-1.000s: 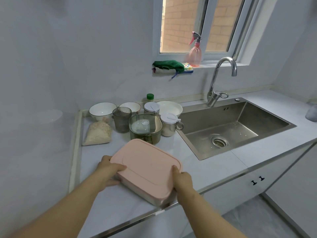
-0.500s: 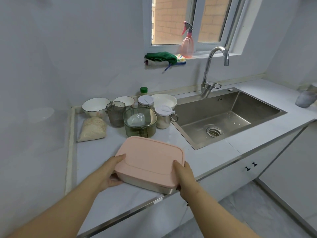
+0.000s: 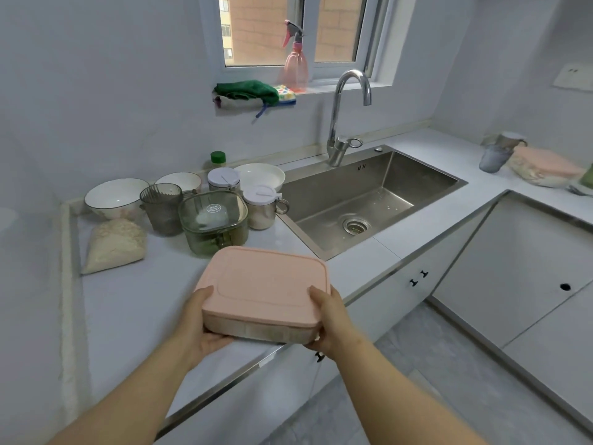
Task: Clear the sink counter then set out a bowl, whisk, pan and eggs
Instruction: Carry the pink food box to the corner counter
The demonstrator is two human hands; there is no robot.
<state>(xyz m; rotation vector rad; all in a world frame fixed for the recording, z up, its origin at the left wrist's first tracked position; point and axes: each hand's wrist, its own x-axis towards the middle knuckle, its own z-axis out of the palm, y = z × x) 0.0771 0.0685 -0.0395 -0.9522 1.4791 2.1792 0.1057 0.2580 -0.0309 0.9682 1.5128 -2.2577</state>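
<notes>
Gripping a pink-lidded container [image 3: 263, 284] at both ends, left hand [image 3: 200, 326] under one side, right hand [image 3: 332, 322] round the other, over the front edge of the counter [image 3: 134, 300], with a white bowl [image 3: 115, 197], a bag of grain [image 3: 115, 244] and a glass box [image 3: 213, 220] clustered behind, left of the steel sink [image 3: 401, 178].

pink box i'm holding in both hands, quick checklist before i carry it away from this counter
1. Left hand grips the pink-lidded box at its left end, thumb on top: ok.
2. Right hand grips the right end: ok.
3. Lid sits flush along the edges in view: ok.
4. Box held roughly level: ok.
5. What is inside and how heavy it is: cannot tell, as the lid is opaque.
6. Free room on the counter at far right, beside the cup and the blurred things there: cannot tell.
</notes>
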